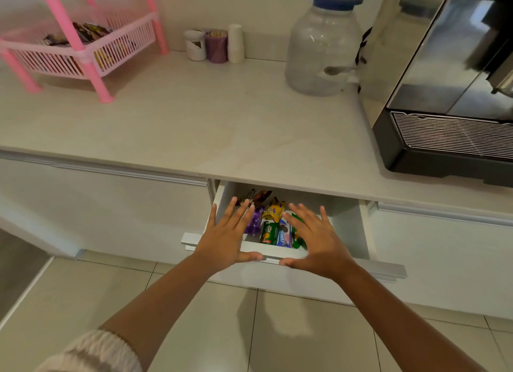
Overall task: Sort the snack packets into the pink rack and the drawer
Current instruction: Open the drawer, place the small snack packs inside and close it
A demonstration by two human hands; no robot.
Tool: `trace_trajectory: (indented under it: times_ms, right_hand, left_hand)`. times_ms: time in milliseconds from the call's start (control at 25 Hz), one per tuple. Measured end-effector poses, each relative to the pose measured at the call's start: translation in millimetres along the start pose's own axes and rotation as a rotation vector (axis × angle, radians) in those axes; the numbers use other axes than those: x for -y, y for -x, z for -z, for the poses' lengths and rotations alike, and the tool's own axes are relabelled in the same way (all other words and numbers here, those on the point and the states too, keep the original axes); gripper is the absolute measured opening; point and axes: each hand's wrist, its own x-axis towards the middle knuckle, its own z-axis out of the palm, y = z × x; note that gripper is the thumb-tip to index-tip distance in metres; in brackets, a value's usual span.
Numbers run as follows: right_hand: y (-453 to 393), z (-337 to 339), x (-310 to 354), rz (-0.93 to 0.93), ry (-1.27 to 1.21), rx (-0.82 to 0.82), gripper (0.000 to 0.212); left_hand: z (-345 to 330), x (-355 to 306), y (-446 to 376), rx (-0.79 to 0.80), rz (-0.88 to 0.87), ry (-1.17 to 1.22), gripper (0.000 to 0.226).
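A white drawer (pixel 344 232) stands partly pulled out below the counter, with several snack packets (pixel 273 224) lying inside: yellow, green, blue, purple and brown ones. My left hand (pixel 226 238) and my right hand (pixel 316 241) hover flat over the drawer's front edge, fingers spread, thumbs touching the front rim. Neither hand holds anything. The pink rack (pixel 83 49) stands on the counter at the far left, with dark snack packets (pixel 86 32) in its basket.
On the counter (pixel 194 116) stand three small cups (pixel 215 46) by the wall, a large clear water jar (pixel 319 52) and a coffee machine (pixel 449 93) at the right. Closed drawer fronts flank the open one. Tiled floor lies below.
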Motion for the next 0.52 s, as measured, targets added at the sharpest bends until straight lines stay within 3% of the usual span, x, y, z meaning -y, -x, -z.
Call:
trace_trajectory:
  times_ms: [520]
  right_hand:
    - [-64.5,10.6,-40.9,-0.135,-0.016,-0.112,0.103]
  left_hand:
    - [21.2,7.8,-70.8,-0.078,0.157,0.023,0.109]
